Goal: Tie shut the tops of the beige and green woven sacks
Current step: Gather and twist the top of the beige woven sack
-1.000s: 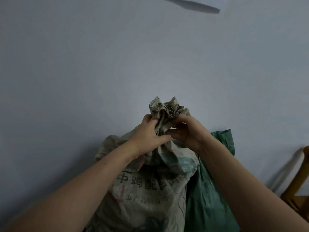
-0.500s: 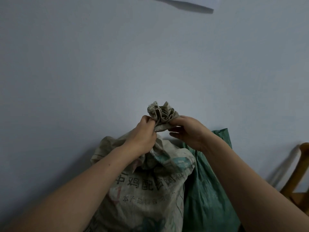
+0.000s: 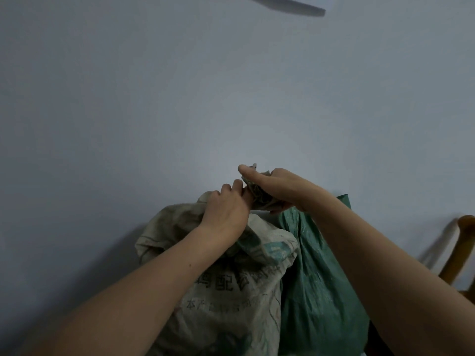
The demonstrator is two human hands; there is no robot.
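Standing upright at bottom centre, against a pale blue-grey wall, the beige woven plastic sack w/ dark printed characters is seen w/ its mouth bunched. The gathered top is drawn into a short neck whose long axis leans up and to the right, from left hand toward right hand. The left hand is curled tight round the base of the neck. The right hand is wrapped round the neck's free end, thumb stuck out straight to the left, other fingers closed under the fabric; the two hands are touching or v. nearly so. No cord can be made out. The step is judged to be cinching the neck before a knot: since the free end lies in the right hand, any wrap would prob. be led by it, w/ the left as anchor. A green woven sack, top apparently not yet tied, is pressed against the beige sack's right side, partly hidden by the right forearm. A brown wooden chair frame is seen at far right.
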